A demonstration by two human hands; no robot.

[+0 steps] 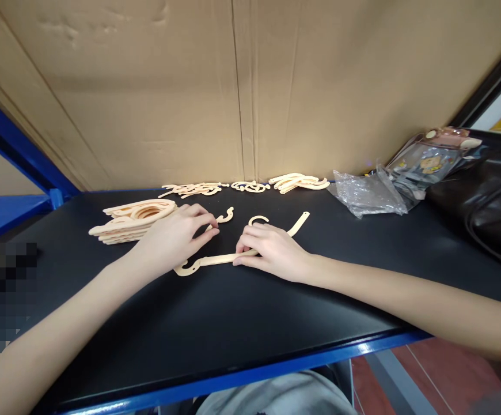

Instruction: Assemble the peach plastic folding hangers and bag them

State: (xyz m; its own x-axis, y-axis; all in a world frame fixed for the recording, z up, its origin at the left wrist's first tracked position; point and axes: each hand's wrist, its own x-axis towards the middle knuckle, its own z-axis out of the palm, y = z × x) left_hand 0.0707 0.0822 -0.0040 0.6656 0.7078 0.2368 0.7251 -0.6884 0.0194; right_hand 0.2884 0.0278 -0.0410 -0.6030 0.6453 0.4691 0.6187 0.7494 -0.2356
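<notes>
My left hand (192, 227) is closed in a pinch on a short cream plastic hanger arm (226, 217), whose curved end pokes out past the fingertips. Fingers of my right hand (272, 248) are closed round a cream plastic clothes hanger (218, 260) lying low over the black table. Its straight bar runs left to a curled end below my left hand. Beyond the right hand's knuckles a hook (259, 219) shows, and a flat arm (300, 223) sticks out at the right. The joint between these parts is hidden under my right hand.
A stack of cream hangers (125, 222) lies at the left. Along the cardboard wall (168, 115) are piles of thin arms (194, 189), hooks (250, 187) and flat arms (300, 182). Clear plastic bags (367, 193) and a dark leather bag (484, 196) sit at right.
</notes>
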